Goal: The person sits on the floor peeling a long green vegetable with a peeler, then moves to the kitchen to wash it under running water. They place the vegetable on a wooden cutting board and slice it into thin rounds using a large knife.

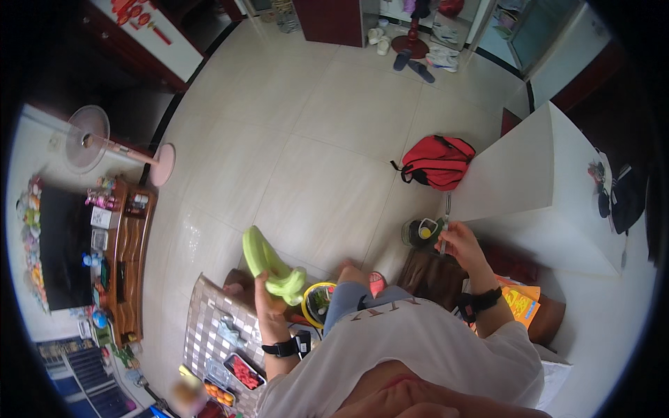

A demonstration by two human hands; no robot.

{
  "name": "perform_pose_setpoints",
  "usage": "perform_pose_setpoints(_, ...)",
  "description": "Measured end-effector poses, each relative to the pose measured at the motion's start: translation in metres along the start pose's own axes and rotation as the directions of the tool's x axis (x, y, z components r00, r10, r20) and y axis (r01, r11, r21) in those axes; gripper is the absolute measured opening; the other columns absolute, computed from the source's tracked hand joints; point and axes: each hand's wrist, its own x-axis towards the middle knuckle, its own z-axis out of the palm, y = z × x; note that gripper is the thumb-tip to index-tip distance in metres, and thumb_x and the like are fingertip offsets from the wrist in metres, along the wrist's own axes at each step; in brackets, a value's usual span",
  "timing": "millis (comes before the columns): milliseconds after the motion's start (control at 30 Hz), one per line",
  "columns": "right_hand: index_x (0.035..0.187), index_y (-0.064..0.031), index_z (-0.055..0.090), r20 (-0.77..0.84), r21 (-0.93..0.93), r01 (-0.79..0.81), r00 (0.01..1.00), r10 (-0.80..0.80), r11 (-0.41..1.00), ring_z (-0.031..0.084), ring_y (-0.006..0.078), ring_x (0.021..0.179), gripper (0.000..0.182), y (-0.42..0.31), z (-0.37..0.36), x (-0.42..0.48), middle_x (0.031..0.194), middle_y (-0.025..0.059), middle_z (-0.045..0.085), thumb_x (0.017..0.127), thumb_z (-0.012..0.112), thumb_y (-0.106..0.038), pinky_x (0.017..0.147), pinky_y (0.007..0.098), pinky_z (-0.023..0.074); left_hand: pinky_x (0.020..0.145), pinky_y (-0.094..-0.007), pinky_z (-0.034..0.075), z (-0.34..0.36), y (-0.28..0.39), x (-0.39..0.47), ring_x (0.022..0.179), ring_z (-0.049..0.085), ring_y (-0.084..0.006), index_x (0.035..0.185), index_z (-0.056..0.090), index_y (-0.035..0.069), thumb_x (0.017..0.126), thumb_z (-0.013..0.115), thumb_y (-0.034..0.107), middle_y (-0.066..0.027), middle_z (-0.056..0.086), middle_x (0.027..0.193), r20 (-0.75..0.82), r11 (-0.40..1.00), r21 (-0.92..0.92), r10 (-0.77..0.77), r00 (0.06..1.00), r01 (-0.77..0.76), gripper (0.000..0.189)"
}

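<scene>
My left hand [270, 303] grips a pale green, elongated object [257, 253] with a bunched, lumpy end towards my body; I cannot tell whether it is a vegetable. Its smooth rounded end points away from me, over the floor. Off to the right, my right hand [463, 245] is closed around a slim silver metal tool [448, 205], perhaps a peeler, with a slot along its far end. The two hands are well apart. Between my left hand and my knee stands a yellow-rimmed bin [308, 314] with green scraps inside.
At lower left, a checkered table [201, 313] bears a tray of red fruit pieces [244, 372], orange fruit [219, 393] and a cloth [230, 330]. A jug [414, 233] and red backpack [438, 162] stand near a white cabinet [512, 172]. Further off is a pink fan [163, 164].
</scene>
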Motion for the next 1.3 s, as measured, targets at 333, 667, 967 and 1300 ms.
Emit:
perform_pose_setpoints(333, 0.101, -0.0035, 0.047, -0.096, 0.051, 0.290, 0.954, -0.285, 0.956, 0.062, 0.0202, 0.074, 0.020, -0.139, 0.071, 0.109, 0.085, 0.0073, 0.058, 0.085, 0.057, -0.009, 0.068, 0.0322, 0.0522, 0.084, -0.0531, 0.047, 0.106, 0.124, 0.134, 0.101, 0.054, -0.0378, 0.110, 0.045, 0.001, 0.077, 0.061, 0.033, -0.0219, 0.052, 0.107, 0.099, 0.975, 0.175, 0.122, 0.988, -0.138, 0.048)
perform_pose_setpoints(667, 0.095, -0.0035, 0.048, -0.443, 0.123, 0.440, 0.826, -0.348, 0.889, 0.059, 0.0198, 0.071, 0.012, -0.229, 0.061, 0.173, 0.081, 0.0075, 0.056, 0.085, 0.054, -0.005, 0.066, 0.0342, 0.0507, 0.084, -0.0474, 0.048, 0.356, 0.178, 0.302, 0.106, 0.052, -0.0378, 0.115, 0.047, 0.002, 0.072, 0.063, 0.043, -0.0276, 0.048, 0.118, 0.503, 0.948, 0.301, -0.064, 0.862, -0.106, 0.061)
perform_pose_setpoints(967, 0.092, -0.0046, 0.047, -0.644, 0.137, 0.509, 0.697, -0.314, 0.850, 0.059, 0.0179, 0.067, 0.013, -0.330, -0.051, 0.250, 0.077, 0.0063, 0.054, 0.082, 0.055, -0.005, 0.060, 0.0299, 0.0505, 0.080, -0.0454, 0.048, 0.632, 0.066, 0.403, 0.103, 0.052, -0.0362, 0.089, 0.060, 0.008, 0.071, 0.063, 0.041, -0.0262, 0.048, 0.118, 0.738, 0.947, 0.304, -0.300, 0.604, 0.099, 0.037)
perform_pose_setpoints(1300, 0.096, -0.0069, 0.047, -0.677, 0.207, 0.742, 0.579, -0.454, 0.637, 0.062, 0.0198, 0.066, 0.018, -0.498, -0.165, 0.376, 0.079, 0.0082, 0.059, 0.082, 0.057, -0.003, 0.055, 0.0297, 0.0500, 0.079, -0.0479, 0.048, 0.844, -0.033, 0.504, 0.106, 0.052, -0.0370, 0.090, 0.059, 0.009, 0.071, 0.062, 0.044, -0.0253, 0.050, 0.117, 0.669, 0.909, 0.404, -0.368, 0.646, 0.099, 0.040)
